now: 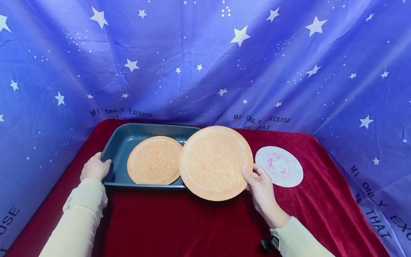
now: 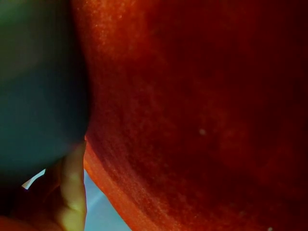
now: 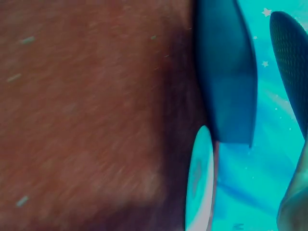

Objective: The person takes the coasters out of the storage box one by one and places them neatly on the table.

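My left hand [image 1: 95, 167] grips the left end of a dark teal rectangular tray [image 1: 117, 153], its thumb at the rim. In the left wrist view a finger [image 2: 73, 187] lies against the tray's outer wall [image 2: 38, 96]. Between thumb and fingers, my right hand [image 1: 263, 191] pinches the right edge of a round, bread-printed mat [image 1: 216, 162]. That mat is held up, face towards me, overlapping the tray's right end. The right wrist view shows its dark, dotted underside [image 3: 291, 62]. A second bread-printed mat [image 1: 155, 160] lies inside the tray.
A round white mat with a pink print [image 1: 279, 166] lies to the right of the tray, just behind my right hand. Dark red velvet cloth [image 1: 179, 221] covers the table. Blue star-patterned curtains [image 1: 205, 53] hang close at the back and both sides.
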Demonstrator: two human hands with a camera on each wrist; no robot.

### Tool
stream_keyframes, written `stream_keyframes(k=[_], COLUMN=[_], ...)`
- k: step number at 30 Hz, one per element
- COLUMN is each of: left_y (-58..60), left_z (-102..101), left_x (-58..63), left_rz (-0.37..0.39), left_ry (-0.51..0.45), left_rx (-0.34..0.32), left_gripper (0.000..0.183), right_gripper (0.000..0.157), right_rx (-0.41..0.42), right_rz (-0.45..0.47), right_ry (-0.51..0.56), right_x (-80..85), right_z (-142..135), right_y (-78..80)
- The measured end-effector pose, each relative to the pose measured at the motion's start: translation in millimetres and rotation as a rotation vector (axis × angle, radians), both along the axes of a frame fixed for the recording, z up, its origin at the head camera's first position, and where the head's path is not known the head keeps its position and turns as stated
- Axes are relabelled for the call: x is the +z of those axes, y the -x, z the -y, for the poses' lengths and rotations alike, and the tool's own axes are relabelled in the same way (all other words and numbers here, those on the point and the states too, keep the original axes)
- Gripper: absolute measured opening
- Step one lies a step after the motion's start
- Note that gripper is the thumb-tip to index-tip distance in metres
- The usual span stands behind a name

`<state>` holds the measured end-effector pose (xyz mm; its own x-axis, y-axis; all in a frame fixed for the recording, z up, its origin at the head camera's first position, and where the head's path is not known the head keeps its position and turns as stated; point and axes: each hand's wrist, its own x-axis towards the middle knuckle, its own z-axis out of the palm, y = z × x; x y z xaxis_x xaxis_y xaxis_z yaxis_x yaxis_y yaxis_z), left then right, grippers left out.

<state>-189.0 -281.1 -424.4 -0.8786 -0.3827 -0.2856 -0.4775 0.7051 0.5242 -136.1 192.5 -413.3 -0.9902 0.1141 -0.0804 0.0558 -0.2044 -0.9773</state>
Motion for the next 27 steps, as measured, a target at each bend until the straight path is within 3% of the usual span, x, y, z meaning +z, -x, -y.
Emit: stream_keyframes(k=[10, 17, 27], left_y=[0.0, -0.7, -0.7], left_z=[-2, -1, -1], left_x=[-0.6, 0.4, 1.6], left_rz=[-0.002, -0.001, -0.003], left_ry=[0.005, 0.014, 0.022], left_rx=[-0.008, -0.012, -0.017], left_gripper=[0.050, 0.052, 0.052], right_gripper=[0.030, 0.022, 0.022], right_rx=[0.090, 0.193, 0.267], right_rz=[0.067, 0.072, 0.089], right_ry=[-0.053, -0.036, -0.060], right_x=[-9.4, -16.2, -20.9], right_z=[-35, -61, -94], right_y=[-22.4, -31.1, -44.0])
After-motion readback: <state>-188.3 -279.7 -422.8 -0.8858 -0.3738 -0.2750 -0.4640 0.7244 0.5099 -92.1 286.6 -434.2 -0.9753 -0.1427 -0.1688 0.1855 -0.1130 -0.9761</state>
